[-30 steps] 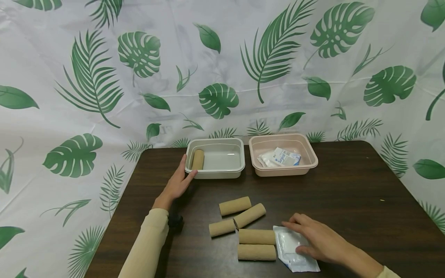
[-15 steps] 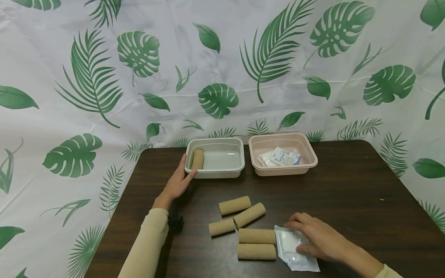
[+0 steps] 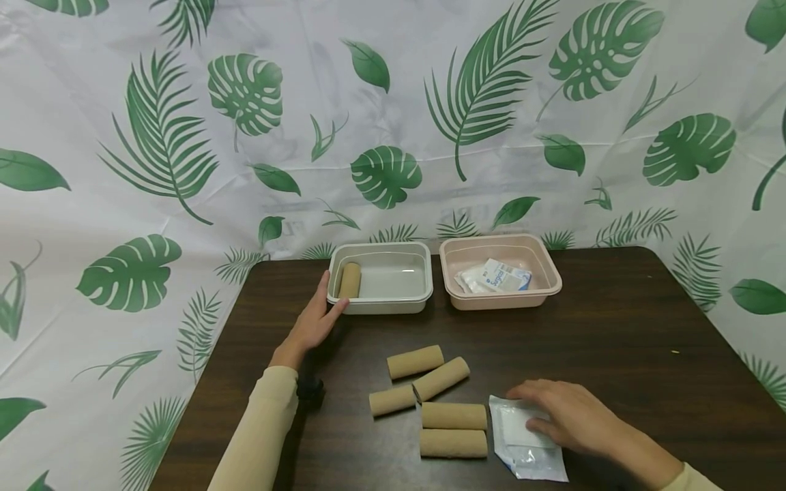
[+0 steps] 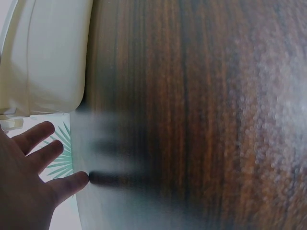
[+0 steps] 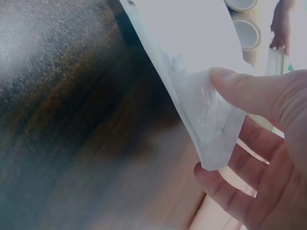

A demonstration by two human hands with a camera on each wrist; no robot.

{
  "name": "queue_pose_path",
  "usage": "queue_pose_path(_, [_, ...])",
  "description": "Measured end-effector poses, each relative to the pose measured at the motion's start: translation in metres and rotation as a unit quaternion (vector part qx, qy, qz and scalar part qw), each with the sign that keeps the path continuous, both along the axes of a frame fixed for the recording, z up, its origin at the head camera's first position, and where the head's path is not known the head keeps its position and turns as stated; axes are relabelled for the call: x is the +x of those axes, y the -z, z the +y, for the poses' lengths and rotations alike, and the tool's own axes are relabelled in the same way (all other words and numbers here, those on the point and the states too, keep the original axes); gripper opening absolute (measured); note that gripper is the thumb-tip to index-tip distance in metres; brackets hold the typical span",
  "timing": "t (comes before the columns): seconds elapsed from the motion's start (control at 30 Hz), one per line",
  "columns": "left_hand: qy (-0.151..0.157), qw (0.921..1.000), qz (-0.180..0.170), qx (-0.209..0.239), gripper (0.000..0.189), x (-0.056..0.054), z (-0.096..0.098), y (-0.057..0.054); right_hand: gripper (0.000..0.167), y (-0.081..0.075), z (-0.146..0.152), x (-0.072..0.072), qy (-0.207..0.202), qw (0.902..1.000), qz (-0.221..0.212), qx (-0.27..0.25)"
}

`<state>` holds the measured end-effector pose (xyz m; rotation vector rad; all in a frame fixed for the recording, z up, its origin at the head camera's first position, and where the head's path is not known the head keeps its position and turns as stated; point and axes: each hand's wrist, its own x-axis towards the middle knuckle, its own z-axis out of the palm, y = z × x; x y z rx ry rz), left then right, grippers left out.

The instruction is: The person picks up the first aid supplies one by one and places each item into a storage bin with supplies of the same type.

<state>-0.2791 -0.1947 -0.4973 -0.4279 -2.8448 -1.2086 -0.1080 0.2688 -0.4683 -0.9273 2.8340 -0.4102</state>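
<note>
My right hand pinches the upper right edge of a flat white sealed packet. In the right wrist view, the thumb lies on top of the packet and the fingers are under its edge. Several brown cardboard tubes lie just left of the packet in the head view. Farther back, my left hand rests against the left end of a pale grey tray, its thumb at the front corner. The left wrist view has that hand's fingers spread and nearly straight beside the tray.
One cardboard tube stands at a slant inside the grey tray's left end. To the right of that tray is a pink tray holding packets, one printed "Surgical". A leaf-patterned sheet hangs behind the dark wooden table.
The packet has shifted slightly right, and a narrow gap now separates it from the tubes. My right hand has moved a little to the right with it. The left hand keeps its place.
</note>
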Motion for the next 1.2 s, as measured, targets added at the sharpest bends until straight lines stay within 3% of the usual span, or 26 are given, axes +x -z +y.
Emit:
queue_pose_path(0.3, [0.003,1.0000,0.002,0.001,0.082,0.000,0.000,0.000,0.035,-0.003,0.002,-0.003,-0.004,0.9997,0.023,-0.009])
queue_pose_path(0.53, [0.002,1.0000,0.005,-0.002,0.082,0.001,0.000,-0.001,0.034,-0.009,0.007,-0.006,-0.016,0.9980,0.038,-0.049])
queue_pose_path(0.8, [0.002,1.0000,0.000,-0.002,0.082,0.000,0.000,0.000,0.035,-0.018,0.012,-0.010,-0.012,0.9959,-0.007,-0.089])
queue_pose_path(1.2, [0.003,1.0000,-0.002,0.001,0.082,-0.001,-0.001,0.003,0.034,-0.025,0.013,-0.013,-0.021,0.9907,-0.028,-0.131])
